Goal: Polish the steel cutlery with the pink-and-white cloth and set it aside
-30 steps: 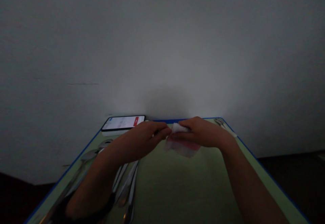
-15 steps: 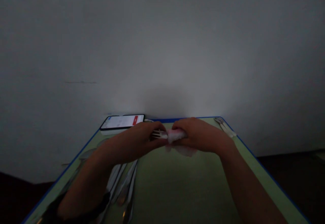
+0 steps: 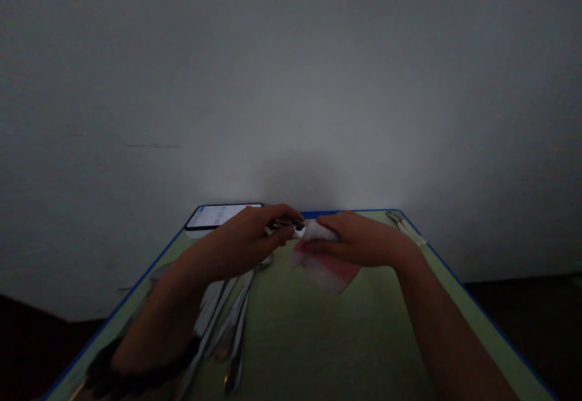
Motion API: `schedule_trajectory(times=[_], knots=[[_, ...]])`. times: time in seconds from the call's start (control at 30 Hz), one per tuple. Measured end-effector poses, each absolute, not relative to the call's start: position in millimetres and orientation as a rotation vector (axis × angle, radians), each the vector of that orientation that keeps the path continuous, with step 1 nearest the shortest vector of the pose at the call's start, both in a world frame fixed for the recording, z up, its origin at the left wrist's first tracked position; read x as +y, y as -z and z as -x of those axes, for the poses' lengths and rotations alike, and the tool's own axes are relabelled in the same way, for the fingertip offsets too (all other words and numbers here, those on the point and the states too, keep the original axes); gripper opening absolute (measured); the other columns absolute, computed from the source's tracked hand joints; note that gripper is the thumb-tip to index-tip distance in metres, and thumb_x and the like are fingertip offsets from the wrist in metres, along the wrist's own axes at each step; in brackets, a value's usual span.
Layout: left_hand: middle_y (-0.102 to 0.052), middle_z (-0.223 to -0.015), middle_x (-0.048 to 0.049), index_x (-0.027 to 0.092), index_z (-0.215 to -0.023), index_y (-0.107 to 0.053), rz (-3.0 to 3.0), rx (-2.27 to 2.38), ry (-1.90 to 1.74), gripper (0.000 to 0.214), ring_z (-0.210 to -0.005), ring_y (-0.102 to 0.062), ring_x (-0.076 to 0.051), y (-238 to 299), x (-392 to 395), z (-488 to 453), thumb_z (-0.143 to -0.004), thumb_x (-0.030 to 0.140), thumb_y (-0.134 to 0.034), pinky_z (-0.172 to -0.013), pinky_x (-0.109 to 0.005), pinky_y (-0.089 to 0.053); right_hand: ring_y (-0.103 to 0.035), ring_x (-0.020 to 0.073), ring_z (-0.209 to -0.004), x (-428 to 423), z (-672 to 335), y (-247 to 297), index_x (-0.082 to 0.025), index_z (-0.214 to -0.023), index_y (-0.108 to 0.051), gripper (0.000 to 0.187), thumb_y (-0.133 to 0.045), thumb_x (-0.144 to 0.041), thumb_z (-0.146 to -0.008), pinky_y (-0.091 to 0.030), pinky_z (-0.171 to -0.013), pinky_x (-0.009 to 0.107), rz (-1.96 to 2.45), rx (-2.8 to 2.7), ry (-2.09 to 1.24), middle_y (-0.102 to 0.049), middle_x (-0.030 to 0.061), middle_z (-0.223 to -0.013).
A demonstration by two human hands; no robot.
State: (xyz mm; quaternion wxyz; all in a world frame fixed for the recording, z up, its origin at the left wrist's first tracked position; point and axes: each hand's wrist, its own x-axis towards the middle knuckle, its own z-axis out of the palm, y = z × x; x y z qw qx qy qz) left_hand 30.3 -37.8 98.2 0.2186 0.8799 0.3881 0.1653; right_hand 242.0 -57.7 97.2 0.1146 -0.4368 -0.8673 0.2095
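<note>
My left hand (image 3: 254,238) is closed around the tined end of a fork (image 3: 284,224), above the far half of the table. Opposite it, my right hand (image 3: 357,238) grips a pink and white cloth (image 3: 330,270) wrapped about the fork's other end. A loose corner of this cloth hangs below the right fingers. The fork's handle is hidden by the cloth and the right hand. Beneath my left forearm lie several pieces of metal cutlery (image 3: 234,322), partly covered by the arm.
A phone (image 3: 213,216) with a lit screen rests at the far left corner of the green table (image 3: 318,340). Light-handled cutlery (image 3: 404,226) lies by the far right corner. A grey wall (image 3: 291,85) rises right behind the table's blue edge.
The fork has turned in my left hand, so its tines show less. More of the cloth hangs open below my right hand. The view has shifted slightly.
</note>
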Motion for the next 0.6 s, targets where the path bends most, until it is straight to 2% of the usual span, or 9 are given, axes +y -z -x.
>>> schedule_trajectory(times=[0.1, 0.3, 0.6], knots=[[-0.065, -0.080, 0.0003, 0.022, -0.107, -0.057, -2.425, 1.103, -0.448, 0.027, -0.063, -0.056, -0.011, -98.5, -38.7, -29.9, -0.087, 0.029, -0.041, -0.056, -0.020, -0.039, -0.053, 0.0125, -0.066, -56.5, -243.6, -96.2, -0.017, -0.091, -0.060, 0.042, -0.045, -0.055, -0.081, -0.034, -0.057, 0.023, 1.278, -2.541, -0.631, -0.064, 0.0042, -0.082], [-0.065, -0.083, -0.0016, 0.017, -0.100, -0.058, -2.369, 1.145, -0.521, 0.026, -0.068, -0.058, -0.011, -98.9, -39.2, -29.1, -0.085, 0.035, -0.044, -0.060, -0.020, -0.041, -0.052, 0.0122, -0.065, -54.9, -244.4, -93.7, -0.016, -0.089, -0.059, 0.041, -0.045, -0.054, -0.081, -0.034, -0.058, 0.023, 1.254, -2.506, -0.557, -0.063, 0.0041, -0.079], [-0.061, -0.068, 0.0027, 0.018, -0.082, -0.058, -2.444, 1.138, -0.557, 0.020, -0.059, -0.053, -0.010, -100.0, -44.1, -39.6, -0.085, 0.032, -0.045, -0.056, -0.020, -0.038, -0.052, 0.0114, -0.066, -52.8, -238.8, -89.6, -0.017, -0.092, -0.058, 0.032, -0.037, -0.041, -0.089, -0.034, -0.060, 0.022, 1.103, -2.538, -0.611, -0.063, 0.0031, -0.081]])
